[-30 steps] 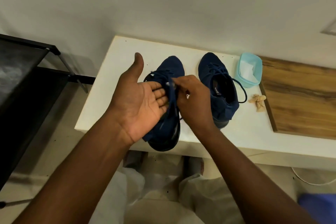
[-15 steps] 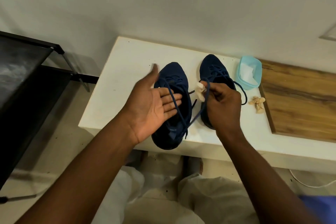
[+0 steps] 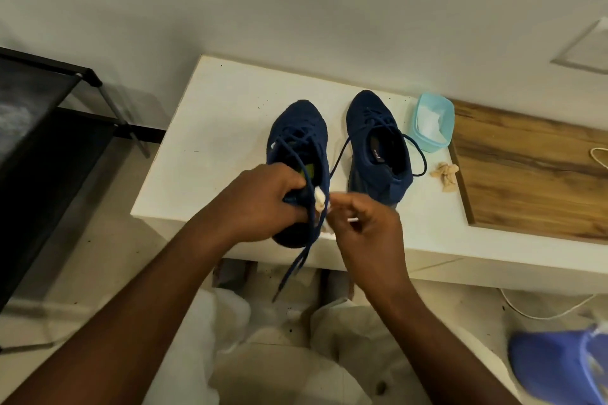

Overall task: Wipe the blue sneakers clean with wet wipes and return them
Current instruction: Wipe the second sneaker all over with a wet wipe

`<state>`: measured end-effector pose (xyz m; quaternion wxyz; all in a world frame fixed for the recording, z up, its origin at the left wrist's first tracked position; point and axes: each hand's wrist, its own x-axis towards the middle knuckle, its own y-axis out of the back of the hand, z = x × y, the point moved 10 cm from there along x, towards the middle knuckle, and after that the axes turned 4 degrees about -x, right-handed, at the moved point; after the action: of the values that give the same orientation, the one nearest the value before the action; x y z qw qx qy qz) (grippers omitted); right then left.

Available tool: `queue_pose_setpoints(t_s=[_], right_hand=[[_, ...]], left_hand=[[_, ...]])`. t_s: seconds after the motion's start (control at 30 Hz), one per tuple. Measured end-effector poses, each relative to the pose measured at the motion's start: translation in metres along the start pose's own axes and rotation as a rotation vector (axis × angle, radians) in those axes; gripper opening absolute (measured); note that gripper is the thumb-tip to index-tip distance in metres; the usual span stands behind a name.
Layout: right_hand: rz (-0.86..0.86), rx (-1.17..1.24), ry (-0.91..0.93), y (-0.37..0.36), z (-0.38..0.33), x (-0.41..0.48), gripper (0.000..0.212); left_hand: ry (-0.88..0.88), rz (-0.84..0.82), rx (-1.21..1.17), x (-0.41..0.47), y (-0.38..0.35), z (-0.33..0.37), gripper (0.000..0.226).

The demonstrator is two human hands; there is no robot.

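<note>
Since half a second ago the left hand (image 3: 263, 204) has turned over and closed its grip on the heel of the left sneaker (image 3: 297, 128). The right hand (image 3: 368, 227) has dropped toward 6 o'clock, its grip pinching one wet wipe (image 3: 319, 204) against the loose lace (image 3: 295, 265). Two blue sneakers stand on the white table (image 3: 214, 128), with the right sneaker (image 3: 378, 148) at 3 o'clock of the left. One tub (image 3: 431, 146) of wipes sits at that shoe's 2 o'clock, one crumpled used wipe (image 3: 444, 173) at its 3 o'clock.
</note>
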<state>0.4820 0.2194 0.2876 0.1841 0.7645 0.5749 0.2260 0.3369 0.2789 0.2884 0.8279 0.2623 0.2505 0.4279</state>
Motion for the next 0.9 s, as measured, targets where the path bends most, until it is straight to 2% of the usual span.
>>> queue_pose_setpoints(t_s=[0.13, 0.23, 0.27, 0.33, 0.43, 0.5, 0.57, 0.63, 0.77, 0.9], right_hand=[[0.197, -0.058, 0.144, 0.015, -0.030, 0.023, 0.024], [0.145, -0.209, 0.381, -0.002, -0.064, 0.003, 0.024], [0.142, -0.235, 0.401, 0.000, -0.062, 0.008, 0.026], [0.232, -0.243, 0.307, 0.021, -0.044, 0.034, 0.028], [0.269, -0.214, 0.264, 0.033, -0.038, 0.045, 0.027], [0.185, -0.209, 0.383, 0.012, -0.055, 0.023, 0.025], [0.081, -0.233, 0.505, -0.008, -0.069, -0.004, 0.024], [0.055, -0.309, 0.561, -0.007, -0.068, -0.001, 0.021], [0.188, -0.400, 0.385, 0.020, -0.047, 0.031, 0.025], [-0.005, -0.424, 0.487, -0.016, -0.052, 0.004, 0.020]], left_hand=[[0.049, 0.098, -0.431, 0.004, 0.004, 0.001, 0.013], [0.110, 0.132, -0.547, 0.004, 0.010, -0.010, 0.009], [0.113, 0.108, -0.581, 0.004, 0.009, -0.010, 0.011], [0.092, 0.045, -0.644, 0.002, 0.005, -0.004, 0.026], [0.071, 0.021, -0.692, 0.003, 0.000, 0.001, 0.039], [0.081, 0.058, -0.665, 0.006, 0.002, -0.007, 0.048], [0.111, 0.068, -0.610, 0.006, 0.004, -0.016, 0.065], [0.097, 0.042, -0.606, 0.006, 0.002, -0.016, 0.078], [0.049, 0.033, -0.767, 0.010, 0.000, -0.009, 0.078], [0.013, 0.063, -0.619, 0.012, -0.001, -0.012, 0.064]])
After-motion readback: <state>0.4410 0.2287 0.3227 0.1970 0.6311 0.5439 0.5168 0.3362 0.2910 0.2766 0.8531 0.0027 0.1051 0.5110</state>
